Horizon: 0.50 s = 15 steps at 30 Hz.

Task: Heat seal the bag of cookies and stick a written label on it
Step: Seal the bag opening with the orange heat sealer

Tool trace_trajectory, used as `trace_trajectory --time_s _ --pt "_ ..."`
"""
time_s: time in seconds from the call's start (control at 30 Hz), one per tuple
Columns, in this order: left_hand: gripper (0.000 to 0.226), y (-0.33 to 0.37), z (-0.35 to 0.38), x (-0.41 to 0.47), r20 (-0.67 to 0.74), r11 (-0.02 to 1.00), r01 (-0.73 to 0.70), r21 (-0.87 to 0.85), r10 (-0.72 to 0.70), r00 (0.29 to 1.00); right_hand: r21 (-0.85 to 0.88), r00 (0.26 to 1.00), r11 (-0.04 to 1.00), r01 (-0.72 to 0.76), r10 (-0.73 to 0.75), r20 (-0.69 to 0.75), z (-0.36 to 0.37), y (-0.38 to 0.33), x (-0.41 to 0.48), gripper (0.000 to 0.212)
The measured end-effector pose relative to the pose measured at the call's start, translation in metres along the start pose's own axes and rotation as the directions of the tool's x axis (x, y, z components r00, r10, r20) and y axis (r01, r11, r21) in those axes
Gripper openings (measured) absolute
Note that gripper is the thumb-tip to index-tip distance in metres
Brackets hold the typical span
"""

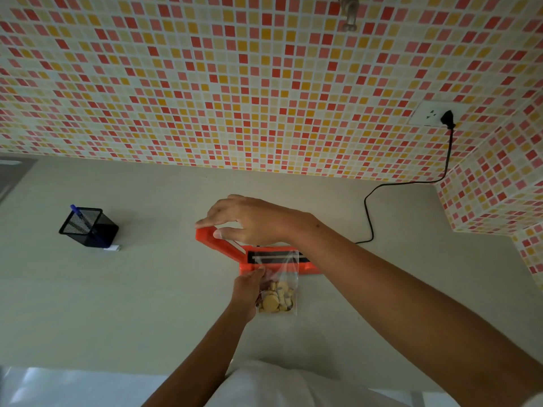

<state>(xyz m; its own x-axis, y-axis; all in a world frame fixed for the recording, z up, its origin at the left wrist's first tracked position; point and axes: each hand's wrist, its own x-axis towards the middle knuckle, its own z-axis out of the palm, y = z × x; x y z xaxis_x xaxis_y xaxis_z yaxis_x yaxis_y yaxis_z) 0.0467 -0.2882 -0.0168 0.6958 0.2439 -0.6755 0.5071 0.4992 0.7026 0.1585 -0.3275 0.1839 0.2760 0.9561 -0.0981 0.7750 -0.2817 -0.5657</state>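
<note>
Leftward, pen holder (89,227) (blue pen (78,214) inside), well apart from sealer (249,254).

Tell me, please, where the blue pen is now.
In the head view, the blue pen stands in the black mesh holder on the counter's left side, far left of the orange sealer.

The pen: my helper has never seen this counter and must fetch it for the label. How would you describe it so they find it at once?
Look at the grey counter below the tiled wall, far left of the orange heat sealer. A black mesh cup stands there alone. The pen leans inside, its blue cap poking above the rim.
</note>
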Motion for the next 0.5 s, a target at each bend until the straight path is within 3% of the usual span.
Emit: trace_trajectory --time_s 0.3,0.5 --pt "0.028 -0.003 -0.002 0.005 -0.019 1.000 -0.003 -0.015 0.003 1.000 0.024 0.992 0.998 -0.062 0.064 -0.105 -0.004 0.004 -0.001 0.045" --pt "0.026 -0.003 -0.001 0.009 -0.058 1.000 0.018 -0.007 -0.018 0.998 0.112 0.962 0.990 -0.090 0.115 -0.246 -0.001 0.014 -0.010 0.026"
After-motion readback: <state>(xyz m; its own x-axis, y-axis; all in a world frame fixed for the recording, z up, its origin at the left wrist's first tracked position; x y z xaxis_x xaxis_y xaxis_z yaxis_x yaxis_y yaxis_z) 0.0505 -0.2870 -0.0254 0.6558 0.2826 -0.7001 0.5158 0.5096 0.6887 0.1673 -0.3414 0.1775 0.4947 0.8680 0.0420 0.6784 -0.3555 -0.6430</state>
